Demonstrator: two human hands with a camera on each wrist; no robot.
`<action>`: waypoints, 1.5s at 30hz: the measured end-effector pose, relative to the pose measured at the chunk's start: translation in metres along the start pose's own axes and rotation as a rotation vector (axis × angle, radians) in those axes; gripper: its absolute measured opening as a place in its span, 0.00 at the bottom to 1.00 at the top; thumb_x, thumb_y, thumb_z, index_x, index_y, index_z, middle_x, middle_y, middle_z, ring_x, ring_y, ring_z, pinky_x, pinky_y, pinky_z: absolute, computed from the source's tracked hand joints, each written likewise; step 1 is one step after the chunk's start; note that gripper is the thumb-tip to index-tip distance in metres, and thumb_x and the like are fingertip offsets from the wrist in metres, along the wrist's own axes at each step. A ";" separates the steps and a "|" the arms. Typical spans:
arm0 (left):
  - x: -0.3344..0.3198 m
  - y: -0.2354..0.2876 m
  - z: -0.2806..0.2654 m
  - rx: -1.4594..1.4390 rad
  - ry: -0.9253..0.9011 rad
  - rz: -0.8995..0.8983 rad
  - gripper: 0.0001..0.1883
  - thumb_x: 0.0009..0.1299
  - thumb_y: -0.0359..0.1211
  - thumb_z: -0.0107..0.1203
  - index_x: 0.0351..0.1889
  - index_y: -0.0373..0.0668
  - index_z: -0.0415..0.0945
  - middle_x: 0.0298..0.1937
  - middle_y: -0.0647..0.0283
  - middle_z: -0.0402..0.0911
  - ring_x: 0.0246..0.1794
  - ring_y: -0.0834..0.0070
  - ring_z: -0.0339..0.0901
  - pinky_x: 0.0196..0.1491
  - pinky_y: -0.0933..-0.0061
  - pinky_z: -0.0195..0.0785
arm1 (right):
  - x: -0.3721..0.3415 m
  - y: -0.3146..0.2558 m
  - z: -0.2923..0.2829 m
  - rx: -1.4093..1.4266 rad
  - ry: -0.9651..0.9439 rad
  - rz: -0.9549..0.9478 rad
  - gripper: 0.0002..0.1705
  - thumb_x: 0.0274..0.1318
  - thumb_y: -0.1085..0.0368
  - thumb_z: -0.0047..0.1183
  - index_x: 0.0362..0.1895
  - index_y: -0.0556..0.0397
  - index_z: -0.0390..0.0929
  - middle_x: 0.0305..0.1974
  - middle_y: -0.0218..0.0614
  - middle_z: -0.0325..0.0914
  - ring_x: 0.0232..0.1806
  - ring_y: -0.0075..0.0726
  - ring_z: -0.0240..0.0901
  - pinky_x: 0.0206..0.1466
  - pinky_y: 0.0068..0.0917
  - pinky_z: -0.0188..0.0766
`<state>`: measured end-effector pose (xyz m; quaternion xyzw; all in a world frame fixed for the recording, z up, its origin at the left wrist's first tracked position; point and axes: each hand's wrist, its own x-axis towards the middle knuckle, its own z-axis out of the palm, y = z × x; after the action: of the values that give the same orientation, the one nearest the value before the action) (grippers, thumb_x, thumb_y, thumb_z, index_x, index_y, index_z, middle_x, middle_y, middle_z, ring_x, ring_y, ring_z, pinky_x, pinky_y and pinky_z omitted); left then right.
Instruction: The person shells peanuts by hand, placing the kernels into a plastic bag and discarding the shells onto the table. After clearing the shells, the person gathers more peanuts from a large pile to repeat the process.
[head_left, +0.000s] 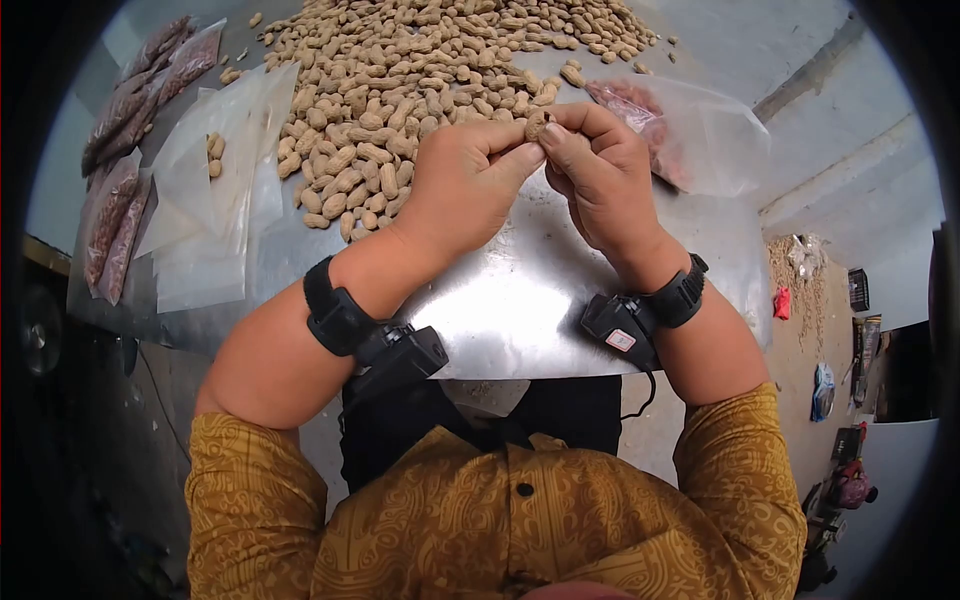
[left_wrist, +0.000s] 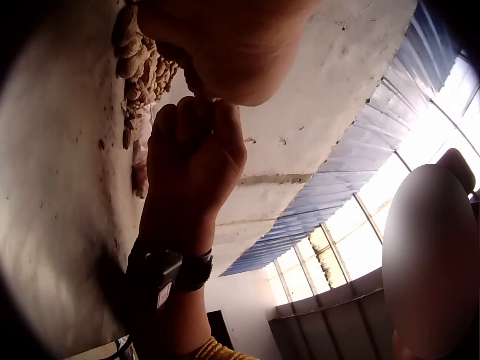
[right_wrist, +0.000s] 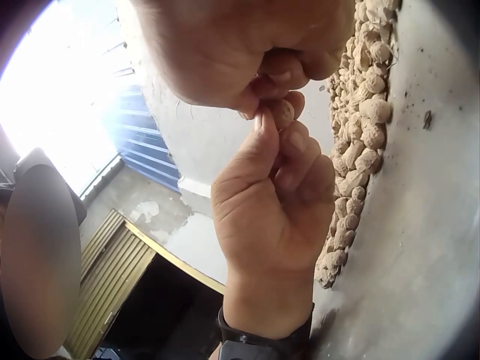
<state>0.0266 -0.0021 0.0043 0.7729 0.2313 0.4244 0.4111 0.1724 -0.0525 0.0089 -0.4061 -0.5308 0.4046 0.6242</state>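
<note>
Both hands meet over the metal table in the head view, with one peanut [head_left: 538, 124] between their fingertips. My left hand [head_left: 462, 185] pinches it between thumb and fingers from the left. From the other side, the right hand [head_left: 612, 185] grips it with thumb and curled forefinger. In the right wrist view the rounded shell of the peanut [right_wrist: 283, 112] shows above the left hand [right_wrist: 270, 195], partly covered by fingers. The left wrist view has the right hand [left_wrist: 195, 157] against the left hand [left_wrist: 232, 52], and the peanut is hidden there.
A large heap of unshelled peanuts [head_left: 390, 100] spreads across the metal table [head_left: 510, 300] beyond the hands. Flat clear plastic bags [head_left: 210, 250] lie at left, beside filled bags [head_left: 112, 225] of reddish kernels. Another bag of kernels [head_left: 640, 110] lies just beyond the right hand.
</note>
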 end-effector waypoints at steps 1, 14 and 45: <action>-0.001 0.001 -0.001 -0.011 -0.017 -0.015 0.11 0.65 0.32 0.50 0.27 0.33 0.77 0.23 0.67 0.76 0.25 0.85 0.68 0.29 0.82 0.61 | -0.001 0.001 0.000 0.054 0.007 0.011 0.09 0.56 0.65 0.51 0.35 0.59 0.74 0.24 0.27 0.72 0.24 0.14 0.63 0.24 0.13 0.58; 0.000 -0.002 0.005 -0.642 -0.010 -0.322 0.11 0.68 0.35 0.50 0.31 0.36 0.74 0.23 0.66 0.73 0.18 0.86 0.58 0.22 0.85 0.50 | 0.001 0.004 0.002 0.337 0.040 0.048 0.08 0.59 0.67 0.47 0.38 0.60 0.72 0.31 0.31 0.74 0.22 0.13 0.62 0.21 0.10 0.55; 0.002 -0.001 0.007 -0.529 -0.090 -0.392 0.13 0.67 0.37 0.53 0.43 0.38 0.75 0.21 0.72 0.67 0.16 0.89 0.55 0.19 0.88 0.46 | 0.008 0.006 -0.004 0.228 0.016 0.102 0.09 0.56 0.66 0.53 0.40 0.56 0.74 0.22 0.23 0.67 0.18 0.13 0.56 0.19 0.13 0.52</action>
<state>0.0334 -0.0035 0.0021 0.5981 0.2391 0.3480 0.6812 0.1773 -0.0429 0.0052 -0.3621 -0.4548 0.4903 0.6493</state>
